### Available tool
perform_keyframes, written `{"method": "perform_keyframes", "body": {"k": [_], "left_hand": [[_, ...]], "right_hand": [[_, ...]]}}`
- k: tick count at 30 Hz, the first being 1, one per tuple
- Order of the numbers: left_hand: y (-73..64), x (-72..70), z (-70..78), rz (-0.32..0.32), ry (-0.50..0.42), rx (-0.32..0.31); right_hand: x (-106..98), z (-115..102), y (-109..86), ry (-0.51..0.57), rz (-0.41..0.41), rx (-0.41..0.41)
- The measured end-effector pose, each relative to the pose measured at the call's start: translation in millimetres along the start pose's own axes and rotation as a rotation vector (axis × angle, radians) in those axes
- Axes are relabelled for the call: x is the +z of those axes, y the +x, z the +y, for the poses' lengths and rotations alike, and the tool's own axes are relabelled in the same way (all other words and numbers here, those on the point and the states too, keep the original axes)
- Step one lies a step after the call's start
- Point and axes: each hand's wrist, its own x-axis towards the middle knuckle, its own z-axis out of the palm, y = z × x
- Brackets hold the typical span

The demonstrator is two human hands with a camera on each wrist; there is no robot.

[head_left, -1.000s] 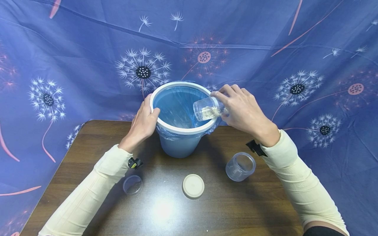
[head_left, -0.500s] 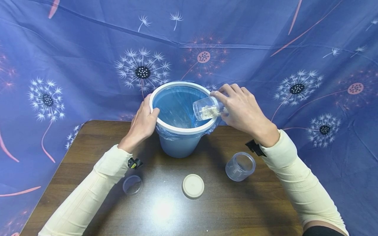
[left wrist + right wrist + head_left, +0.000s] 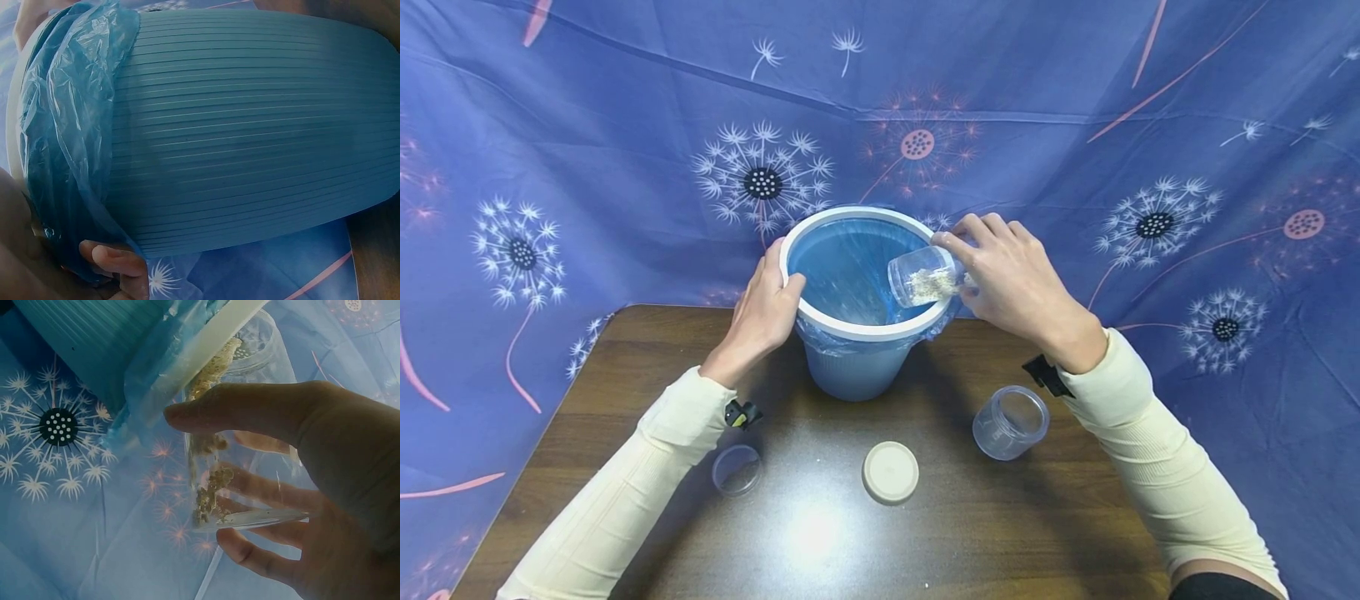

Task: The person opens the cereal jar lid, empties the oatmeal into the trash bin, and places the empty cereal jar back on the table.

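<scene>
My left hand [image 3: 766,302] grips the white rim of a blue trash bin [image 3: 859,371] from the left, thumb over the rim. In the left wrist view its fingertips curl under the bin's blue plastic liner [image 3: 81,106]. My right hand [image 3: 1018,279] holds a clear plastic jar [image 3: 917,268] tipped on its side, its mouth over the bin's right rim and pointing inward. Pale crumbly bits [image 3: 212,369] lie along the jar's lower wall, with more clumps near its base in the right wrist view. The bottom of the bin is hard to make out.
A second clear jar [image 3: 1000,433] stands upright on the wooden table [image 3: 1015,533] at right. A cream round lid [image 3: 891,473] lies in front of the bin, and a small clear round piece [image 3: 737,472] lies by the left forearm. A blue dandelion-print cloth [image 3: 1000,67] hangs behind.
The right hand and tilted jar have shifted very slightly left. The left hand and bin stay in place.
</scene>
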Motion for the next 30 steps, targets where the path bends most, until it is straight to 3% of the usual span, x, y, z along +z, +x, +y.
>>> {"method": "perform_keyframes", "body": {"k": [30], "left_hand": [[0.3,0.3,0.5,0.006,0.000,-0.001]], "right_hand": [[-0.2,-3.1,1.8,-0.012,-0.009,-0.021]]}}
